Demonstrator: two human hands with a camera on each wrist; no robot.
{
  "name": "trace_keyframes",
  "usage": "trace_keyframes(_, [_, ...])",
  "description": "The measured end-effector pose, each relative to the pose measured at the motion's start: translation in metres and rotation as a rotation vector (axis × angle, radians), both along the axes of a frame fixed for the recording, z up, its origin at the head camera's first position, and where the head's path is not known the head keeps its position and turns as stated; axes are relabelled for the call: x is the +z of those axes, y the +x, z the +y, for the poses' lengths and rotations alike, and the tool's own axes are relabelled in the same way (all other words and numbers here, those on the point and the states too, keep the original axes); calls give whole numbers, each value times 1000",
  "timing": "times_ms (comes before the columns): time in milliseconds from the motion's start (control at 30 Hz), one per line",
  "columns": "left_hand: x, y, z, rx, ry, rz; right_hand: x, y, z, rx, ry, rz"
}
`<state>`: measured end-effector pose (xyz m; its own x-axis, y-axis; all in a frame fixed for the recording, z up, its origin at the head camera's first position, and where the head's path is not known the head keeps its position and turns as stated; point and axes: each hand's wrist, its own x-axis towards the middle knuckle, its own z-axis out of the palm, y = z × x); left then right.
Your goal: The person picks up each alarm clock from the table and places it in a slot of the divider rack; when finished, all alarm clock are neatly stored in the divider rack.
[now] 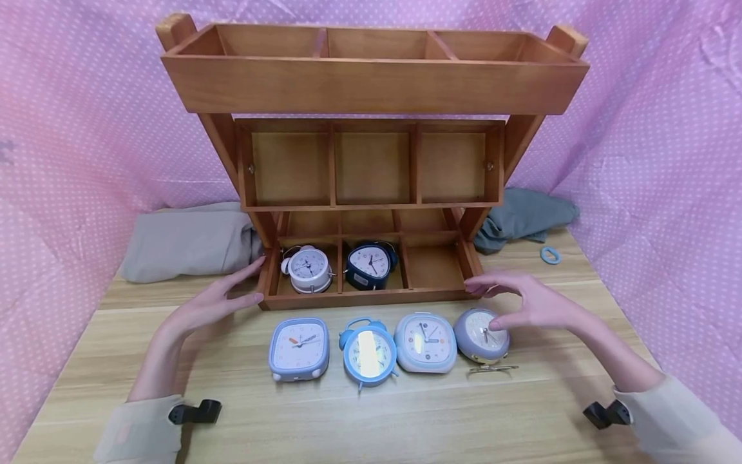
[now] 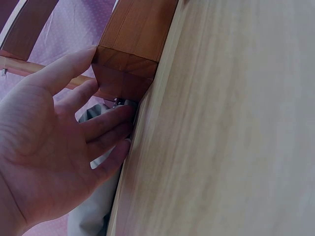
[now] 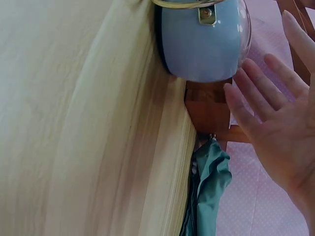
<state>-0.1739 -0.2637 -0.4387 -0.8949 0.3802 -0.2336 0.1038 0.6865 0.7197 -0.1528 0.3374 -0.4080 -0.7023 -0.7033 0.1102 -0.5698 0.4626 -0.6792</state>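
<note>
Your left hand (image 1: 211, 303) is open, fingers straight and slightly spread, holding nothing. Its fingertips sit at the left front corner of the wooden shelf rack (image 1: 371, 84), touching or just short of it; the left wrist view shows the fingers (image 2: 106, 123) beside the rack's corner post, but I cannot tell whether they make contact.

Your right hand (image 1: 524, 303) is open too, fingers extended and relaxed, gripping nothing. It hovers over the lavender round clock (image 1: 481, 335), thumb near the clock face, fingertips reaching toward the rack's right front corner. The right wrist view shows the palm clear of the clock body (image 3: 204, 42).

That clock sits on the table (image 1: 406, 419), rightmost in a row of four, just in front of the rack's bottom tray. Left to right, the row is:
- blue square clock (image 1: 299, 348)
- blue twin-bell clock (image 1: 368, 351)
- pale rounded-square clock (image 1: 425, 342), touching or nearly touching the lavender one
- lavender round clock

In the bottom tray, a white bell clock (image 1: 308, 269) is in the left compartment and a dark navy clock (image 1: 371, 265) in the middle one.

A beige cloth (image 1: 185, 241) lies left of the rack, a grey-green cloth (image 1: 524, 219) right of it, and a blue ring (image 1: 550, 255) near that cloth.
</note>
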Motion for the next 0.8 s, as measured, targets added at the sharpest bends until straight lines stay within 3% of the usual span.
trace_keyframes(267, [-2,-1,-1,2,0,2,-4,6,7,45,138,-123])
trace_keyframes(467, [2,0,0,-10,-4,8,-8,9,8,68,198,-113])
trace_keyframes(800, [1,-1,0,-4,-4,15,-14,11,7,82,204,-116])
